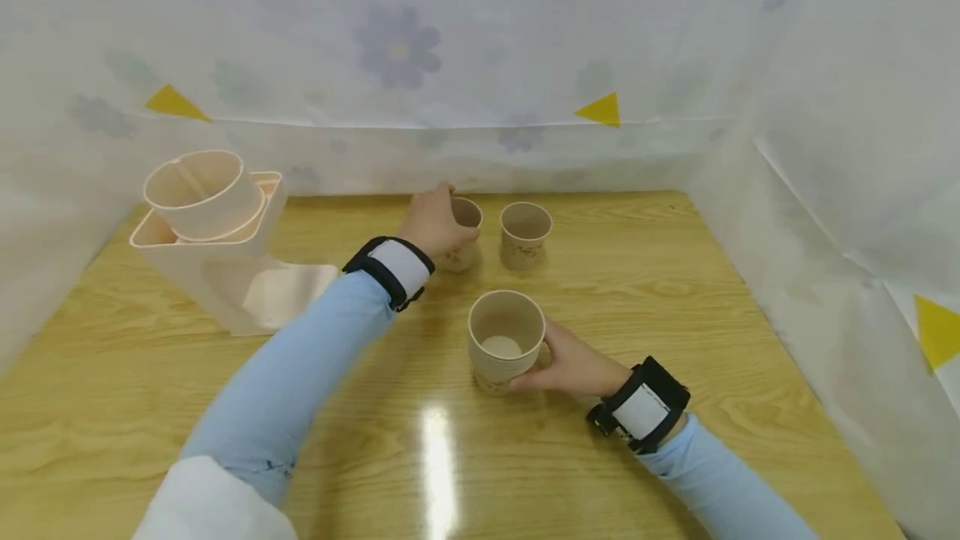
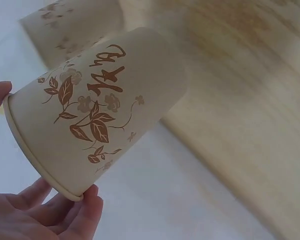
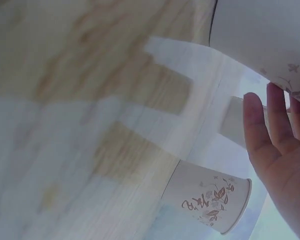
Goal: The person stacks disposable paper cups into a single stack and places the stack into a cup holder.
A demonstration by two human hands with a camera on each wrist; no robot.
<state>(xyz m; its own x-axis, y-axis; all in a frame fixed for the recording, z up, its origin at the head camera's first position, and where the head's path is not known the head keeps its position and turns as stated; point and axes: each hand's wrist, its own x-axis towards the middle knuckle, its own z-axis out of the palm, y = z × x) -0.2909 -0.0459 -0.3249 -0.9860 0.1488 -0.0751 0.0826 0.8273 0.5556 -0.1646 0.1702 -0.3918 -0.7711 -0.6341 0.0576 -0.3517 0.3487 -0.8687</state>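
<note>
At the back of the table my left hand [image 1: 433, 223] grips a beige paper cup [image 1: 462, 257] near its rim. In the left wrist view, thumb and fingers hold the rim of this cup [image 2: 102, 107], which bears brown leaf-and-flower print. My right hand [image 1: 576, 359] is curled round the side of upright nested paper cups [image 1: 498, 367], nearer the front; a second rim line shows below the top one. Another upright paper cup [image 1: 522, 250] stands just right of the left hand's cup. It shows again low in the right wrist view as a printed cup [image 3: 210, 197].
At the left stands a pale pink plastic stand [image 1: 225, 290] with a slanted body and a flat foot. A round pale container [image 1: 206, 219] sits in its top. White flowered sheeting [image 1: 480, 157] walls off the back and sides of the wooden table [image 1: 637, 298].
</note>
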